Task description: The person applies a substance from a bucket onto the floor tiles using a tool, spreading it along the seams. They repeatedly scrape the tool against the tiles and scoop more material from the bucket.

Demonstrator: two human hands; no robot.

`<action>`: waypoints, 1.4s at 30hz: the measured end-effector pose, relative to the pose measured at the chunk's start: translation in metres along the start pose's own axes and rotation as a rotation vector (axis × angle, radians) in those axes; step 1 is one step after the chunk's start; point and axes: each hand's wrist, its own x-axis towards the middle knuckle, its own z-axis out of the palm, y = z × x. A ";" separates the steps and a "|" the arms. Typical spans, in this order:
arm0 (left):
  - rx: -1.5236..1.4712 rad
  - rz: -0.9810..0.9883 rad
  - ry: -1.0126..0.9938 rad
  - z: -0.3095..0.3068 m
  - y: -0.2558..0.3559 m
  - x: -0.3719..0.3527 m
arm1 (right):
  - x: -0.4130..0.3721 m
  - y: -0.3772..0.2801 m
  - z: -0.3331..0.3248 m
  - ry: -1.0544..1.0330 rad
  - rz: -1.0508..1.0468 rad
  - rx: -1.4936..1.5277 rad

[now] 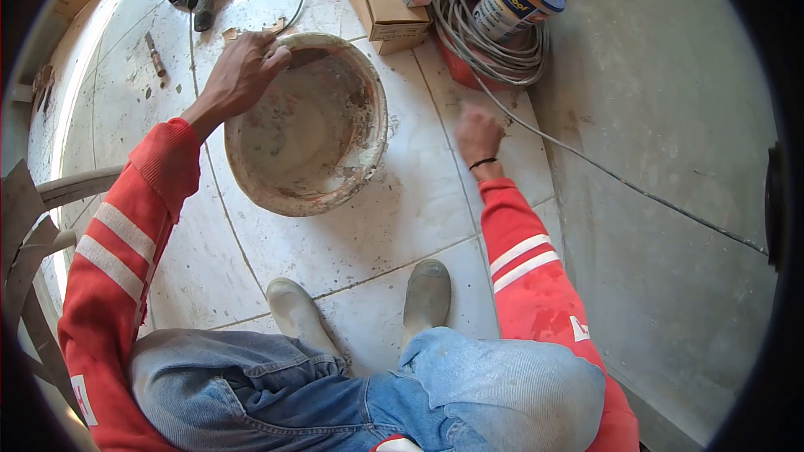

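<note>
L grip (246, 69) pinching bucket (261, 159) rim, w/ bucket below & R; R grip (479, 134) curled, apart.

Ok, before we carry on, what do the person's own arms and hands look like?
Both the left sleeve and right sleeve are red, each with two white stripes. The left cuff is ribbed; the right sleeve has darker patches and a small white label. The left hand and right hand are gloveless, with a thin dark band on the right wrist.

Passage between bucket (311, 203), boots (428, 295); carton (381, 7) obstructs beyond
</note>
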 end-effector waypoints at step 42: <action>0.036 -0.183 0.059 0.000 -0.007 -0.008 | -0.005 -0.012 -0.076 -0.189 0.136 0.702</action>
